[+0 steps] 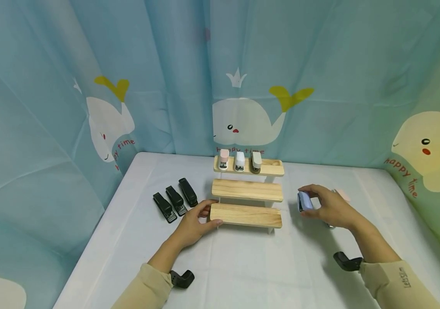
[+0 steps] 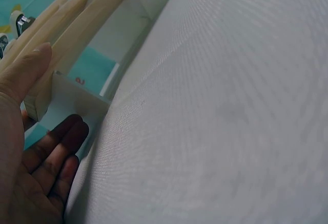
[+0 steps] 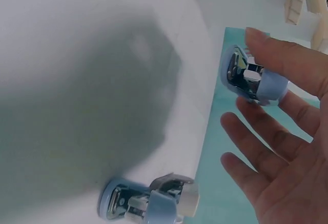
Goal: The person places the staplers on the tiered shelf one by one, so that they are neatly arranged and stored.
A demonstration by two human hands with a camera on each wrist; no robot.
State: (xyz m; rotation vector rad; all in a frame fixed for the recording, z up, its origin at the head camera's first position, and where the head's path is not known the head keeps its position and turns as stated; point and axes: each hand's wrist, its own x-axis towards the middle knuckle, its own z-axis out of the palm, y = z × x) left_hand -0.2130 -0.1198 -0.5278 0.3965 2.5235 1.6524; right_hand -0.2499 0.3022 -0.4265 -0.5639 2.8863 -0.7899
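My right hand [image 1: 330,208] pinches a small light-blue stapler [image 1: 304,201] between thumb and fingers, above the table to the right of a three-tier wooden display rack [image 1: 246,215]. In the right wrist view, the stapler [image 3: 274,85] has its metal inner side facing the camera. With thumb on the board and fingers around its end, my left hand [image 1: 194,223] holds the left end of the rack's lowest tier. On the top tier stand a pink stapler [image 1: 224,159], a white stapler [image 1: 239,161] and a grey-green stapler [image 1: 256,162].
Left of the rack lie three black staplers [image 1: 164,207] in a slanted row. Another blue stapler [image 3: 159,206] lies on the table near my right hand, with a pale one beside it. A pink item [image 1: 343,195] is partly hidden behind that hand. A whale-print curtain [image 1: 189,77] hangs behind.
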